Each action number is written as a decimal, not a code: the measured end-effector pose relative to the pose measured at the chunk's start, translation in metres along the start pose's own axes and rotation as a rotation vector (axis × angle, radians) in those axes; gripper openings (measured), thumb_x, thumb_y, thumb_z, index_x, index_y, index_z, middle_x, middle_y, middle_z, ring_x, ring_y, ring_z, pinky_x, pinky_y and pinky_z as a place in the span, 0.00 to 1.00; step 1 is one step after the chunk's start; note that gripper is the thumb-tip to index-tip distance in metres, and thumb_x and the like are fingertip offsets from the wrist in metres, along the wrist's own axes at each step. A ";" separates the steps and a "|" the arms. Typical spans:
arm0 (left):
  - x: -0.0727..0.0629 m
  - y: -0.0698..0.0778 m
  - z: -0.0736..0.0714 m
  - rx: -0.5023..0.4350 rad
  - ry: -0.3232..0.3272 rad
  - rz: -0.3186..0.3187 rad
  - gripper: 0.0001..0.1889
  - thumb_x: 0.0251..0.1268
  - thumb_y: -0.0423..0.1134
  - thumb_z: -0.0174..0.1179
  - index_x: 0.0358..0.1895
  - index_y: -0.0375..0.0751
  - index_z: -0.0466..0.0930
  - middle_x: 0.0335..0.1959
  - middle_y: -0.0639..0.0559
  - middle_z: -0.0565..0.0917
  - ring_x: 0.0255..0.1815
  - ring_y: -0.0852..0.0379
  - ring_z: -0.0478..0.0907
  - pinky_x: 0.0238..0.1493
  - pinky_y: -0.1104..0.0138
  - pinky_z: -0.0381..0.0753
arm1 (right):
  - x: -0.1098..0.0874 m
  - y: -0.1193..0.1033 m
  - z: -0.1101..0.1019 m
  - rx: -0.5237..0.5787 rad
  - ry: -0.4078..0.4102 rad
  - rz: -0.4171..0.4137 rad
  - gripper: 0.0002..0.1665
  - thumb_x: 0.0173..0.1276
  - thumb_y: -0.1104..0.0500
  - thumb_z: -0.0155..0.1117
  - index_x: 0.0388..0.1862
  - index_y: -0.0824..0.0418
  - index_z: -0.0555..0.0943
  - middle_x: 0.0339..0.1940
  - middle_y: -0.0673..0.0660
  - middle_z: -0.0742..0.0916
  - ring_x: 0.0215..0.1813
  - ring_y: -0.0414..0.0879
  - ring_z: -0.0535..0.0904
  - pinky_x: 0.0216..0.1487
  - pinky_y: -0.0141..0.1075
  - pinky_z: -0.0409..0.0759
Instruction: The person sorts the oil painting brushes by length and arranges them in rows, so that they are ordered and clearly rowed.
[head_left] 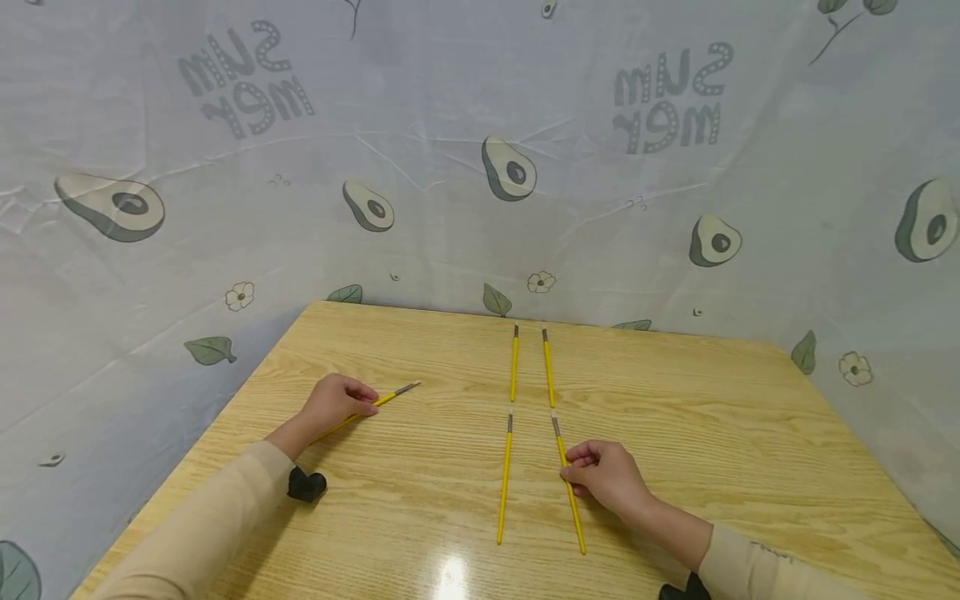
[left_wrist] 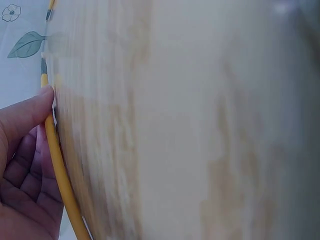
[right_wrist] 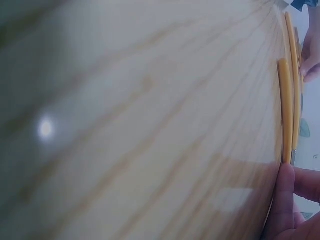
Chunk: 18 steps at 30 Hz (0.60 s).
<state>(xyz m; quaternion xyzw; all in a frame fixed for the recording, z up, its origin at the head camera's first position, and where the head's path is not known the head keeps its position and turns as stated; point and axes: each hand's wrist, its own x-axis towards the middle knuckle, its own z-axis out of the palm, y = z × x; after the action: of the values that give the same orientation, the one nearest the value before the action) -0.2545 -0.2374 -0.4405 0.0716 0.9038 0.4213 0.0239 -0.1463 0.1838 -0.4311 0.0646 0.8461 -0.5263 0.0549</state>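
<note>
My left hand (head_left: pixel 339 402) pinches a yellow paintbrush (head_left: pixel 386 399) at the left of the table, its bristles pointing up and right. In the left wrist view, that brush's yellow handle (left_wrist: pixel 61 175) runs down past the thumb. My right hand (head_left: pixel 609 477) holds a second yellow paintbrush (head_left: pixel 576 517) between thumb and fingers, its bristle end pointing away. Left of it lies a third brush (head_left: pixel 505 483), apart from both hands. Two more brushes, one on the left (head_left: pixel 514 367) and one on the right (head_left: pixel 548 371), lie farther back, bristles toward the wall.
The wooden table (head_left: pixel 697 392) reaches back to a pale curtain (head_left: pixel 450 242) printed with avocados and leaves. Near my left wrist there is a small black object (head_left: pixel 307 484); another black object (head_left: pixel 686 588) shows by the right sleeve.
</note>
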 end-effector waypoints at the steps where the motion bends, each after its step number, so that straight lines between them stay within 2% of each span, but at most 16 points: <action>1: 0.000 0.000 -0.001 0.001 0.001 -0.005 0.08 0.55 0.34 0.72 0.39 0.38 0.89 0.32 0.54 0.86 0.37 0.54 0.80 0.45 0.57 0.78 | 0.000 0.000 0.000 0.000 -0.001 0.000 0.10 0.58 0.73 0.70 0.38 0.70 0.81 0.30 0.58 0.80 0.28 0.46 0.79 0.27 0.35 0.82; 7: -0.001 0.005 -0.004 -0.002 0.003 -0.036 0.09 0.55 0.36 0.72 0.39 0.41 0.89 0.33 0.54 0.86 0.40 0.53 0.79 0.47 0.57 0.77 | 0.000 -0.001 0.000 0.001 -0.006 0.005 0.10 0.58 0.73 0.70 0.38 0.70 0.81 0.30 0.57 0.80 0.29 0.46 0.79 0.28 0.35 0.82; 13: 0.003 0.014 -0.001 -0.107 -0.022 -0.047 0.08 0.58 0.33 0.70 0.41 0.39 0.88 0.35 0.50 0.84 0.37 0.52 0.78 0.37 0.65 0.79 | 0.000 -0.002 -0.001 -0.001 -0.005 -0.001 0.10 0.58 0.73 0.69 0.39 0.70 0.81 0.30 0.58 0.80 0.29 0.46 0.79 0.28 0.35 0.82; 18: 0.001 0.026 0.004 -0.144 -0.021 -0.057 0.08 0.57 0.32 0.70 0.40 0.37 0.88 0.33 0.49 0.84 0.31 0.54 0.76 0.30 0.67 0.77 | 0.000 -0.002 -0.001 0.004 -0.008 0.006 0.10 0.58 0.73 0.69 0.39 0.71 0.81 0.31 0.58 0.80 0.29 0.46 0.79 0.28 0.35 0.82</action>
<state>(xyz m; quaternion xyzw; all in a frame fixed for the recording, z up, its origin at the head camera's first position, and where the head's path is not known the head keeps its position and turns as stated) -0.2520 -0.2178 -0.4233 0.0483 0.8724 0.4838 0.0503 -0.1468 0.1840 -0.4285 0.0653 0.8447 -0.5279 0.0598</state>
